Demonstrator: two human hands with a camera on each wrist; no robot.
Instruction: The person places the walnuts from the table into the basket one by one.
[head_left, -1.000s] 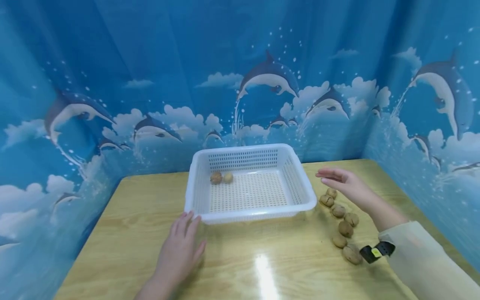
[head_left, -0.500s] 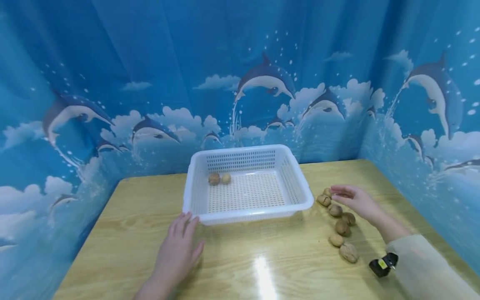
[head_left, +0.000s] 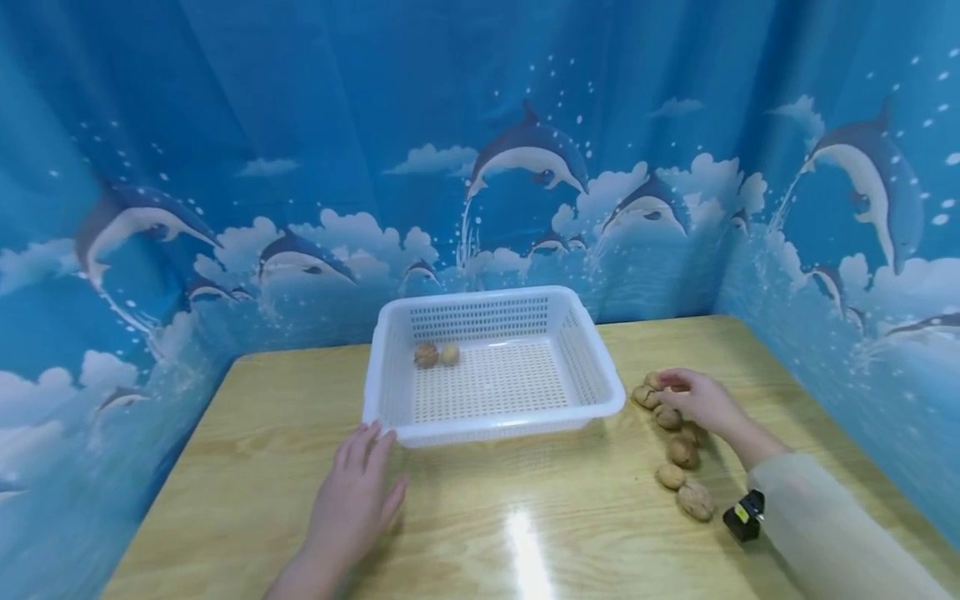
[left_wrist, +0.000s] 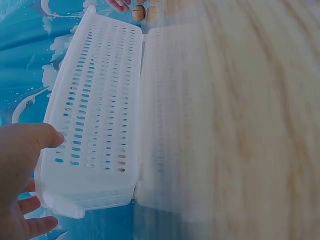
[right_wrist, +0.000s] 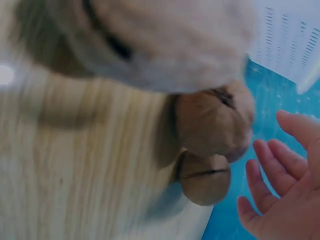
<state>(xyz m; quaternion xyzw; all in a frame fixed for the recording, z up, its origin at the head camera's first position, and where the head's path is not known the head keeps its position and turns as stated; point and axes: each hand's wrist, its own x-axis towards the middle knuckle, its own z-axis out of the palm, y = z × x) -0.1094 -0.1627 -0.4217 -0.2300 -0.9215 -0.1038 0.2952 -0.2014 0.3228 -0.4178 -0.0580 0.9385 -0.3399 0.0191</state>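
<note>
A white plastic basket with slotted walls stands on the table, two walnuts lying in its far left part. At its near left corner is my left hand, fingers loosely straight; the left wrist view shows its thumb against the basket's side. To the basket's right, my right hand reaches over the far end of an uneven row of walnuts, fingertips right at the farthest ones. The right wrist view shows its fingers spread and slightly bent beside a cracked walnut, with nothing held.
The wooden table runs back to a blue curtain printed with dolphins, which also closes off both sides. A small black device sits at the right sleeve, close to the nearest walnuts.
My right hand has come down and slightly toward me, from above the far end of the walnut row to right beside it. My left hand stays at the basket's corner.
</note>
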